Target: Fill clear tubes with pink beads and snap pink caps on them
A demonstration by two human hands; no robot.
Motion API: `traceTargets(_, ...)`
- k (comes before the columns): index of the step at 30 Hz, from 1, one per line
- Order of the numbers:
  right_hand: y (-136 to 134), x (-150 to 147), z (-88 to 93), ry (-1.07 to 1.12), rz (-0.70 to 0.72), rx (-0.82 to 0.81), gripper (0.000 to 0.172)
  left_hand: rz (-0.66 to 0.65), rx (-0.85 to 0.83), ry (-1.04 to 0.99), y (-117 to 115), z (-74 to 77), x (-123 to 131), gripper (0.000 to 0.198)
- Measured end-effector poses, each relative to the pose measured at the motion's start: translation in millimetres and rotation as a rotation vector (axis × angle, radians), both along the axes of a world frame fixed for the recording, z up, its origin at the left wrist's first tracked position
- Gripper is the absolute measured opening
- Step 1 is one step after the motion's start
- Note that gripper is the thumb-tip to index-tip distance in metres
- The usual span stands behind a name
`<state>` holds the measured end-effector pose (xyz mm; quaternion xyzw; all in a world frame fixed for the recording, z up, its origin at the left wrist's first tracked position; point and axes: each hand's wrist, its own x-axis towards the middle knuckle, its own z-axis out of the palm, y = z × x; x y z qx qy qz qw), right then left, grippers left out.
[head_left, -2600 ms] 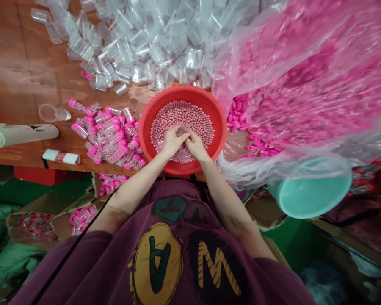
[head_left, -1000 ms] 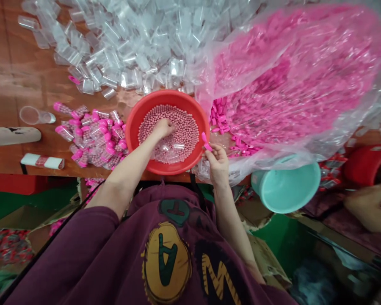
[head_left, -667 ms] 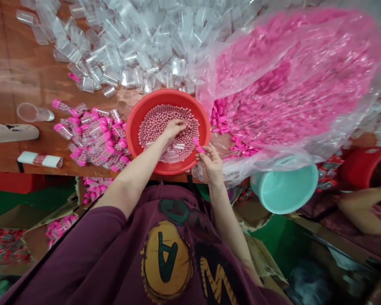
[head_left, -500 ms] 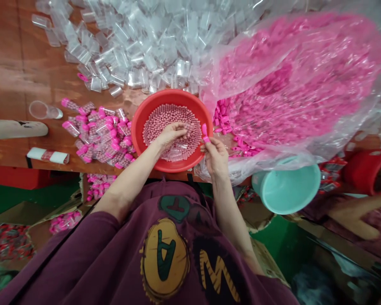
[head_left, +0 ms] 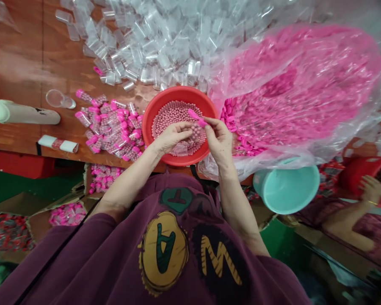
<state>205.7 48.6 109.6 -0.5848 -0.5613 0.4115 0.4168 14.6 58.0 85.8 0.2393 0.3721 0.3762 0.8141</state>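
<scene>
Over the red basin (head_left: 180, 160) full of small pink beads (head_left: 169, 115), my left hand (head_left: 174, 137) is closed on a small clear container (head_left: 196, 132) filled with beads. My right hand (head_left: 219, 137) pinches a bright pink flip-top cap (head_left: 202, 122), whose strap and lid point up and left. The cap is at the mouth of the container; whether it is seated cannot be made out. Another clear container (head_left: 180, 149) lies on the beads below my left hand.
Capped bead-filled containers (head_left: 114, 127) are heaped left of the basin. Clear containers (head_left: 152, 46) pile up behind it. A plastic bag of pink caps (head_left: 305, 93) lies at right, above a turquoise bucket (head_left: 290, 190). A co-worker's hand (head_left: 371, 188) touches a red tub (head_left: 352, 173).
My right hand has brought the pink cap left and up to the container in my left hand. The view has shifted slightly. A co-worker's hand has come into view at the right.
</scene>
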Motion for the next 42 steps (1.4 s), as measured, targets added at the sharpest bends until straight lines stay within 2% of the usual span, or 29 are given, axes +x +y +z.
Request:
traceTargets(6, -3, 12, 2.7, -0.311, 0.179, 0.121, 0.027, 0.024, -0.073, 0.097, -11, 14.7, -13, 0.028)
traceTargets(8, -4, 13, -0.8, -0.39, 0.165, 0.135, 0.023, 0.043, -0.111, 0.146, -14, 16.3, -17, 0.026)
traceTargets(12, -9, 2, -5.6, -0.232, 0.047, 0.078, 0.027, 0.035, -0.147, 0.187, -18, 16.4, -21, 0.025)
traceTargets(15, -12, -8, -4.7, -0.109, 0.117, 0.001, 0.025, 0.035, -0.156, 0.188, -20, 15.6, -24, 0.023)
traceTargets(18, -10, -10, -4.6, -0.142, 0.189, -0.028, 0.022, 0.026, -0.146, 0.183, -22, 13.9, -27, 0.02)
traceTargets(21, -6, -7, -8.4, -0.282, 0.235, 0.035, 0.02, 0.015, -0.166, 0.181, -23, 11.6, -30, 0.02)
traceTargets(23, -5, -8, -11.9, -0.325, 0.178, 0.084, 0.021, 0.036, -0.193, 0.173, -23, 10.6, -32, 0.022)
traceTargets(26, -8, -17, -13.8, -0.185, 0.022, 0.027, 0.027, 0.066, -0.205, 0.159, -25, 11.3, -31, 0.024)
traceTargets(29, -14, -30, -9.0, -0.019, -0.004, -0.09, 0.033, 0.105, -0.192, 0.149, -27, 14.3, -25, 0.021)
traceTargets(31, -18, -35, -3.5, 0.008, 0.002, -0.116, 0.034, 0.14, -0.19, 0.152, -28, 16.1, -20, 0.02)
traceTargets(38, -26, -35, 7.8, -0.075, -0.004, -0.087, 0.03, 0.176, -0.156, 0.218, -34, 13.5, -5, 0.022)
traceTargets(42, -27, -32, 13.9, -0.142, 0.065, -0.013, 0.026, 0.198, -0.117, 0.188, -37, 15.1, -3, 0.02)
